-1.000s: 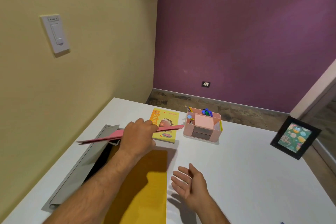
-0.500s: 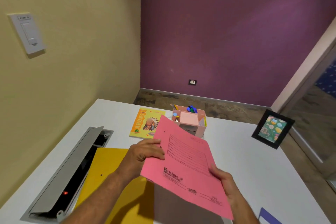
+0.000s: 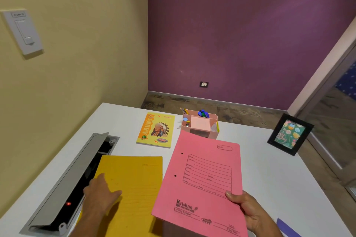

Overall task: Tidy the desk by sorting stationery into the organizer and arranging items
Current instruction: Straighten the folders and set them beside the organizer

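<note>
White desk [image 3: 260,159] fills the corner where yellow and purple walls meet, and we have two files to arrange on it. We hold the pink file [image 3: 202,179] off the surface by its lower right edge alone, our right hand [image 3: 250,211] pinching it, thumb on top. Held at one edge like that, it could sag or swing, we judge, and its far corner sits just in front of the organizer [image 3: 200,127], so a forward push might knock the pens inside. The yellow file [image 3: 133,188] lies flat beside the open cable tray [image 3: 63,188]; our left hand [image 3: 100,192] rests on its left edge, fingers loosely flat. A careless shove could slide it over that gap. The notebook [image 3: 156,130] lies clear of both.
</note>
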Tool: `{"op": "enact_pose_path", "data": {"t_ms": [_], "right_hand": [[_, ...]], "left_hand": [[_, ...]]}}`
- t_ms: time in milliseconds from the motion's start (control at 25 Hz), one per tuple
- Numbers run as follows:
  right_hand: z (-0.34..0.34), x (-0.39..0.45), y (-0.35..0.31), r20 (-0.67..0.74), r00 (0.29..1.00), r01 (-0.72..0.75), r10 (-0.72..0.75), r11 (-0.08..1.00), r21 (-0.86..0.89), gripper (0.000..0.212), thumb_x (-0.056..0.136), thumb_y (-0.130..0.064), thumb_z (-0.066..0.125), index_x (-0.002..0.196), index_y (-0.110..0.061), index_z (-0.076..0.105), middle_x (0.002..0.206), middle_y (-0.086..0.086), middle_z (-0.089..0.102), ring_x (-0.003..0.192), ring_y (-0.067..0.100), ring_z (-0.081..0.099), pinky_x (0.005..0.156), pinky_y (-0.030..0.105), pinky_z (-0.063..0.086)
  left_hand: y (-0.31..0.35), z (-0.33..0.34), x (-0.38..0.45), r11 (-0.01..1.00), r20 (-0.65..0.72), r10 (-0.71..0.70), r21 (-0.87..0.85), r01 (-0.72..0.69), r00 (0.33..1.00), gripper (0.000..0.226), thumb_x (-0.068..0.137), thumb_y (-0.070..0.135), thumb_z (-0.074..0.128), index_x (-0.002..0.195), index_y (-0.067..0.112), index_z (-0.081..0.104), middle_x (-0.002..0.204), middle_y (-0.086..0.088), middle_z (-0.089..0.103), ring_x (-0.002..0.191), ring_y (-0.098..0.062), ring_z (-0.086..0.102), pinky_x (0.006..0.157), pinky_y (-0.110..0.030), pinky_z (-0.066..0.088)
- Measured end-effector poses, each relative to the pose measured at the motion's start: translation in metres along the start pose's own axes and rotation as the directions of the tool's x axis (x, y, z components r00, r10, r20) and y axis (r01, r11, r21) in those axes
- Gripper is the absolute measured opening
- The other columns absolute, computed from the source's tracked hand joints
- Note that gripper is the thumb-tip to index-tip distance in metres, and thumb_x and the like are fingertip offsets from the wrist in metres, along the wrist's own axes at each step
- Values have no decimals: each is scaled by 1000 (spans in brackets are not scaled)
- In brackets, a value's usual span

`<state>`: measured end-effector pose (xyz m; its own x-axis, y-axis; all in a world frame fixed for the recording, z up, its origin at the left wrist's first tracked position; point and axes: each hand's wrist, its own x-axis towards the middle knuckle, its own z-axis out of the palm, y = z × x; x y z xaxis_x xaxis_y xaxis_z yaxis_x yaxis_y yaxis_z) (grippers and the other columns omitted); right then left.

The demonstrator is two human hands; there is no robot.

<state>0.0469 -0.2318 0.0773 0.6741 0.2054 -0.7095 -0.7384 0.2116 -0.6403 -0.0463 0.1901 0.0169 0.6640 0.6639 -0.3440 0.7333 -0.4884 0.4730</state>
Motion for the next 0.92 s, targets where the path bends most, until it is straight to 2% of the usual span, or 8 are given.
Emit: {"op": "enact_pose_path", "data": {"t_ms": [40,120,280,360,440,600,800,920], "right_hand": [[-1,1,1,-8,1000,-5,4,1000,-13,66,58,14,78,121,5,62,120,38,61,101,49,62,82,60,55],[-3,4,3,-26,1000,-4,4,1000,-24,59,66,15,72,123,5,61,118,38,62,103,50,60,81,59,56],[-4,11,8,-21,1000,4,-5,999,-48,45,75,13,60,119,6,62,113,38,64,101,51,61,95,63,47],[-2,12,9,-29,999,13,-15,998,-63,43,74,12,60,116,5,63,111,38,65,97,49,63,94,62,47],[-1,13,11,-41,999,15,-18,996,-83,41,75,13,59,116,4,64,110,37,66,98,50,63,93,61,48],[-3,19,20,-53,998,33,-39,994,-103,38,80,16,58,116,4,64,108,36,67,108,56,59,95,63,47],[-3,20,26,-59,995,66,-76,987,-145,43,76,17,62,117,5,64,106,33,69,104,52,64,96,62,47],[-6,20,26,-28,995,89,-94,986,-143,52,67,15,70,117,5,64,107,30,70,101,48,66,90,54,51]], "left_hand": [[-11,-1,0,993,15,-103,53,102,995,104,65,52,84,144,14,30,144,-14,37,132,-38,34,101,-53,40],[-27,2,-1,969,65,-225,124,216,972,115,57,63,82,144,17,22,145,-14,32,133,-37,31,102,-53,39],[-42,20,0,946,72,-247,232,225,966,129,53,70,79,147,20,6,150,-14,25,137,-36,28,108,-51,35],[-43,22,-2,939,12,-237,258,226,971,125,54,67,81,146,21,11,148,-14,30,135,-35,32,107,-50,37],[-43,20,-1,943,-22,-277,188,276,961,125,52,58,87,147,21,15,146,-17,35,133,-37,35,107,-51,36],[-42,18,-2,913,-12,-392,123,390,920,131,48,46,94,149,21,15,147,-20,36,133,-39,35,108,-52,33],[-36,27,-4,920,67,-387,90,381,919,118,44,38,96,140,17,31,139,-18,43,124,-38,43,103,-49,39],[-32,29,-4,942,128,-332,-9,336,934,90,43,28,96,116,15,45,112,-15,43,92,-34,56,85,-43,50]]}}
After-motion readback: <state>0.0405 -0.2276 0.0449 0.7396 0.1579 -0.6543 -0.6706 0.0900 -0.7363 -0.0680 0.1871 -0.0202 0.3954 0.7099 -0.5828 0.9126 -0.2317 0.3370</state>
